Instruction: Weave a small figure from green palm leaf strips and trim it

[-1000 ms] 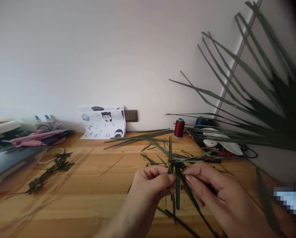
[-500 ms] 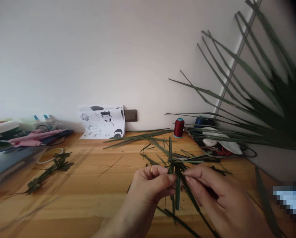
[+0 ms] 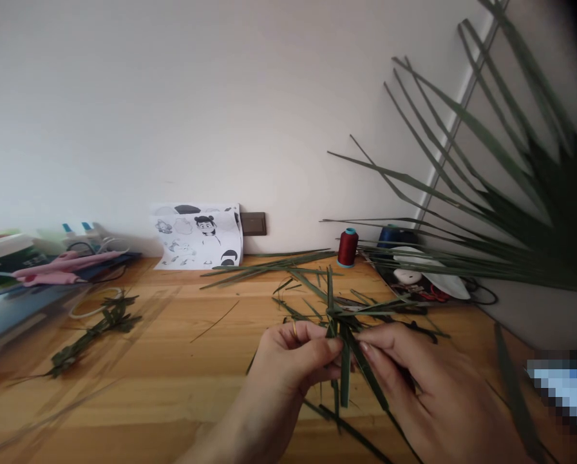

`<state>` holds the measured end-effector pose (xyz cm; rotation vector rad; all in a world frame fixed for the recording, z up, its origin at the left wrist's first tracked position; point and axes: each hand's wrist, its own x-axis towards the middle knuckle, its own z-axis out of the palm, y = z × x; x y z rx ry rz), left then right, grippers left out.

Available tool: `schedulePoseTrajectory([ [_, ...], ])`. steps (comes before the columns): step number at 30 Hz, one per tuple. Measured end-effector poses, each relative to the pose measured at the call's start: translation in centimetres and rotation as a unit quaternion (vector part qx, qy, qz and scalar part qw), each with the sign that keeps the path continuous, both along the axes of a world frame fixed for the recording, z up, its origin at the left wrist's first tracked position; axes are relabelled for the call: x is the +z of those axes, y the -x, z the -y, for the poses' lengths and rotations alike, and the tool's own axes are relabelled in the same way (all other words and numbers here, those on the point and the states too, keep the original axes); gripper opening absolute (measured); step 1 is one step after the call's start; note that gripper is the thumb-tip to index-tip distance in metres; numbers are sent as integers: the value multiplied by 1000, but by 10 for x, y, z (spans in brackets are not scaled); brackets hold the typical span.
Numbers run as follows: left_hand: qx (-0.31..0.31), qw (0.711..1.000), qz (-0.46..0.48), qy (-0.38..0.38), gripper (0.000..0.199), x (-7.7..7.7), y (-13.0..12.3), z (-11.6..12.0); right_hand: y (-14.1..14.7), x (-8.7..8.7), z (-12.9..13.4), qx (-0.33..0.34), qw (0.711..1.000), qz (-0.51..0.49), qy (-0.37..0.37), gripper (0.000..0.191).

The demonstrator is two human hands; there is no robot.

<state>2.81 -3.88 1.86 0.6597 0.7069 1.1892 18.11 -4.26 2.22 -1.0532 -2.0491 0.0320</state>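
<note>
You hold, in front of you and above the light-brown wooden table (image 3: pixel 172 393), a dark green bundle of long, flat leaf strips (image 3: pixel 345 383), which cross at a knot just beyond your fingertips. Your left hand (image 3: pixel 288 364) is closed on this bundle: the thumb presses the strips below the knot against the fingers, and a thin gold-coloured ring (image 3: pixel 295 329) is on one of these fingers. Your right hand (image 3: pixel 411 374) is also closed, and its thumb and fingers pinch the strips on the right side of the bundle. Some strips hang down between your two hands, while others point upward and to the right.

Behind the bundle, near the wall, stands upright a dark red spool of thread with light blue ends (image 3: pixel 348 250). To its left lie loose, narrow green leaf strips (image 3: pixel 279 263), and a white paper sheet with black cartoon drawings (image 3: pixel 196 243) leans on the wall. On the far right spreads a large, dark green fan-shaped palm leaf (image 3: pixel 559 219). On the left lies a slender piece of plaited green leaf (image 3: pixel 88 336).
</note>
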Motion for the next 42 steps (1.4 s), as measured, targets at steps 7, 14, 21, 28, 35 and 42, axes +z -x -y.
schedulePoseTrajectory([
  [7, -11, 999, -41, -18, 10, 1, 4, 0, -1, -1, -3, 3, 1000, 11, -1, 13],
  [14, -20, 999, -18, -27, 16, 1, 3, -2, -3, 1, -2, 14, 1000, 11, -3, 11],
  [21, -28, 997, -38, -60, 13, 0, 5, 0, -3, 2, -2, 18, 999, 3, 38, 11],
  [28, -33, 997, -44, -61, 13, 0, 5, 2, 2, 7, 4, 18, 991, -32, 128, 13],
  [35, -26, 997, -59, -49, 10, 1, 3, 2, 3, 6, 1, 15, 996, -43, 71, 12],
  [42, 4, 993, -103, -50, 8, 3, 7, -2, 2, 10, 3, 8, 989, -39, 145, 12],
])
